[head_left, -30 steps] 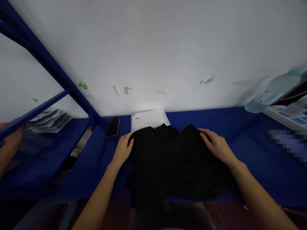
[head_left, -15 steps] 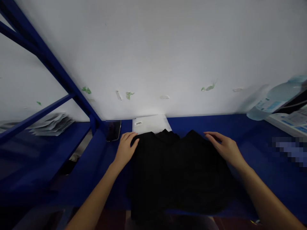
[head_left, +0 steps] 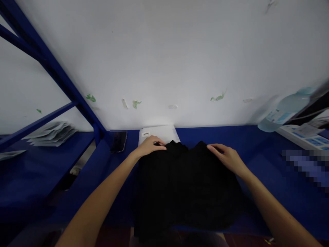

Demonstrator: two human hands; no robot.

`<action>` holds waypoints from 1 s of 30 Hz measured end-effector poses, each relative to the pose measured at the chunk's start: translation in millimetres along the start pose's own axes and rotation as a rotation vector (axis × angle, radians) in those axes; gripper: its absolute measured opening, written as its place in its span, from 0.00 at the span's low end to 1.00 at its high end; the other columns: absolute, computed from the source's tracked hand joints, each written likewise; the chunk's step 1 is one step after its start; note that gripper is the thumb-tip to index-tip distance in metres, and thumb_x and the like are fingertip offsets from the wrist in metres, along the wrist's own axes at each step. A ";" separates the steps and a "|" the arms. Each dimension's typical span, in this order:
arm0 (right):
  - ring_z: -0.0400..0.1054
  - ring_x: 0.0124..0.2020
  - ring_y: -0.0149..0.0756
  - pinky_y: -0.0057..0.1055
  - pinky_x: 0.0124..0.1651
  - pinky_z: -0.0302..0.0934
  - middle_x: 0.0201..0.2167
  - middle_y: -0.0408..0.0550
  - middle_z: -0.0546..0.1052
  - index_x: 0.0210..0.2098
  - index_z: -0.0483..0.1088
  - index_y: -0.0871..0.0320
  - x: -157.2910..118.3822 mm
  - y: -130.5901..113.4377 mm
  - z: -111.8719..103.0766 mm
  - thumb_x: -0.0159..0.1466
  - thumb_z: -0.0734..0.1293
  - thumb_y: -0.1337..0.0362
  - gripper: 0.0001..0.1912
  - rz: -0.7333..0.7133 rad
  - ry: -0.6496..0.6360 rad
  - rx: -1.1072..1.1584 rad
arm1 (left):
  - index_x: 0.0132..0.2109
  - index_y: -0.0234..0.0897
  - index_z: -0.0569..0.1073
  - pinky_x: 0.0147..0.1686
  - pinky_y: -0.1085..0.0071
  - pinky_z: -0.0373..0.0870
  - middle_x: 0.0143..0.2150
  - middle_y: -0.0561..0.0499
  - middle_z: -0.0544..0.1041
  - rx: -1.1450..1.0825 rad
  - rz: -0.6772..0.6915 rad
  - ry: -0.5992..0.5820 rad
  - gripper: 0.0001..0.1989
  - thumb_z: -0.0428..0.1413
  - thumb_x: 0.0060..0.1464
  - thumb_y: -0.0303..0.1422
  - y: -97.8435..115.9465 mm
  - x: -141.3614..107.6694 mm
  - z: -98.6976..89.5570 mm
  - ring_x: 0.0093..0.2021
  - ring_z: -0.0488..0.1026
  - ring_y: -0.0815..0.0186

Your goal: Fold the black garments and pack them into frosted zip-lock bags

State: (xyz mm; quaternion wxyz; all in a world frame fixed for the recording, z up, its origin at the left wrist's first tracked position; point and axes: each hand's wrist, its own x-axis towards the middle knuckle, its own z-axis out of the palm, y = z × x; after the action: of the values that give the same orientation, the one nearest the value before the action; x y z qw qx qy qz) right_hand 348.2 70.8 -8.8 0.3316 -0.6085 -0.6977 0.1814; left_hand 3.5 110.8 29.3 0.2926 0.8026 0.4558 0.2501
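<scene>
A black garment (head_left: 187, 185) lies spread over the blue table, its upper edge uneven with two raised peaks. My left hand (head_left: 151, 145) is at the upper left edge, thumb and fingertips closed on the dark cloth. At the right peak, my right hand (head_left: 227, 157) pinches the fabric between thumb and fingers. The garment's lower part hangs over the near edge of the table, and its folds are hard to make out in the dark. Partly under its top edge, a white packet (head_left: 161, 131) with a barcode label lies against the wall.
A phone (head_left: 118, 141) lies left of the packet, beside the blue metal frame (head_left: 58, 73). Stacked grey packets (head_left: 52, 133) sit on the left shelf. At the right stand a large water bottle (head_left: 284, 111) and a white box (head_left: 295, 135). A white wall (head_left: 164, 61) closes the back.
My left hand has moved right along the garment's top edge and closed on it. My right hand has shifted inward to the right peak. The view has turned slightly.
</scene>
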 end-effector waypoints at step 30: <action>0.72 0.45 0.41 0.41 0.53 0.64 0.41 0.46 0.78 0.39 0.76 0.49 -31.6 -10.2 -15.7 0.60 0.67 0.51 0.13 -0.191 0.032 0.262 | 0.51 0.47 0.71 0.38 0.65 0.73 0.62 0.53 0.69 0.540 0.409 -0.147 0.19 0.39 0.65 0.28 49.0 -61.3 32.1 0.35 0.77 0.66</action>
State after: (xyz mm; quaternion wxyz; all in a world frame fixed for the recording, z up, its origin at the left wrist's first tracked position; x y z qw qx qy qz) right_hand 352.7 35.8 1.5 0.4349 -0.4935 -0.7176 0.2289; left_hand 25.4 29.0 32.6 0.0454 0.9417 0.3129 0.1153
